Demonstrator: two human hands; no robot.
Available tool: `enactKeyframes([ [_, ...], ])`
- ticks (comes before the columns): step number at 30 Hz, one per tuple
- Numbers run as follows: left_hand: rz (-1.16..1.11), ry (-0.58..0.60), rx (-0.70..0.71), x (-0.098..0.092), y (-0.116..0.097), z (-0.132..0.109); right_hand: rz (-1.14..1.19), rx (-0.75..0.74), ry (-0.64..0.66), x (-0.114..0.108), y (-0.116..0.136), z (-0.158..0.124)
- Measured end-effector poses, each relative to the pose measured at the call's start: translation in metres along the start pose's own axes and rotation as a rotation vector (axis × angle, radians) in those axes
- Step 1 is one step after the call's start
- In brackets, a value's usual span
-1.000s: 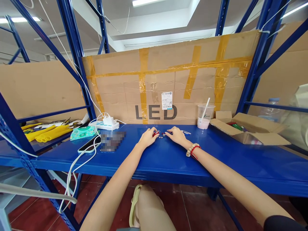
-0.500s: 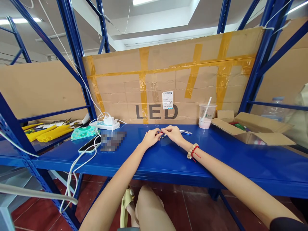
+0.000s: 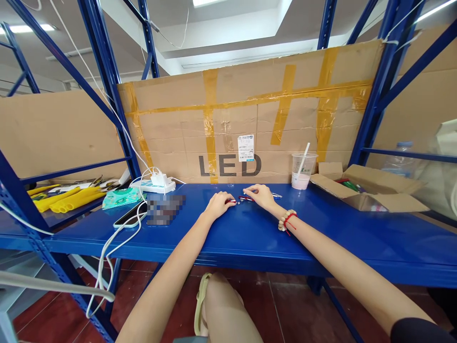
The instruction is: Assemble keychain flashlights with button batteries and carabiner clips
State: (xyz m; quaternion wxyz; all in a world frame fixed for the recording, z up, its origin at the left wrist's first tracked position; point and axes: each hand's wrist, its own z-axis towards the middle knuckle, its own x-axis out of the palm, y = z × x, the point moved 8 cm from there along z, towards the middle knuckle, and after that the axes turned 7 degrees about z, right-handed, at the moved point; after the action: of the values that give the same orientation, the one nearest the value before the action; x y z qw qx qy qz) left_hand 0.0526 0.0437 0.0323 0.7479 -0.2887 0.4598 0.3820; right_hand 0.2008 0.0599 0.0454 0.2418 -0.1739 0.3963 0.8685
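Cardboard (image 3: 167, 138) lettered LED stands behind the blue desk (image 3: 228, 233). Near the desk's middle, the left hand (image 3: 217, 206) curls its fingers on a small red piece (image 3: 231, 201). Just beside it, the right hand (image 3: 263, 197) has its thumb and fingertips close together above a slim dark-red piece (image 3: 245, 198); whether it grips anything, I cannot tell. Tiny silvery bits (image 3: 239, 203) lie between the hands. Behind the right hand, a slim blue and silver item (image 3: 277, 196) shows, with a straw cup (image 3: 302, 177) farther right.
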Motion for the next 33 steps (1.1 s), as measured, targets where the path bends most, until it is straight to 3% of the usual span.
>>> enactKeyframes([
  [5,0.093,0.006,0.005,-0.003,0.000,-0.002,-0.092,-0.147,0.226,0.018,0.028,-0.010],
  [8,0.108,-0.013,0.000,-0.005,-0.001,-0.002,-0.183,-0.198,0.298,0.024,0.035,-0.013],
  [22,0.142,-0.015,-0.076,-0.006,0.007,-0.002,-0.188,-0.168,0.316,0.031,0.011,-0.008],
  [28,0.069,0.015,-0.154,-0.006,0.020,-0.001,-0.184,-0.165,0.286,0.026,0.017,-0.009],
  [33,0.078,0.023,-0.146,-0.004,0.023,0.000,-0.154,-0.145,0.459,0.038,0.022,-0.017],
])
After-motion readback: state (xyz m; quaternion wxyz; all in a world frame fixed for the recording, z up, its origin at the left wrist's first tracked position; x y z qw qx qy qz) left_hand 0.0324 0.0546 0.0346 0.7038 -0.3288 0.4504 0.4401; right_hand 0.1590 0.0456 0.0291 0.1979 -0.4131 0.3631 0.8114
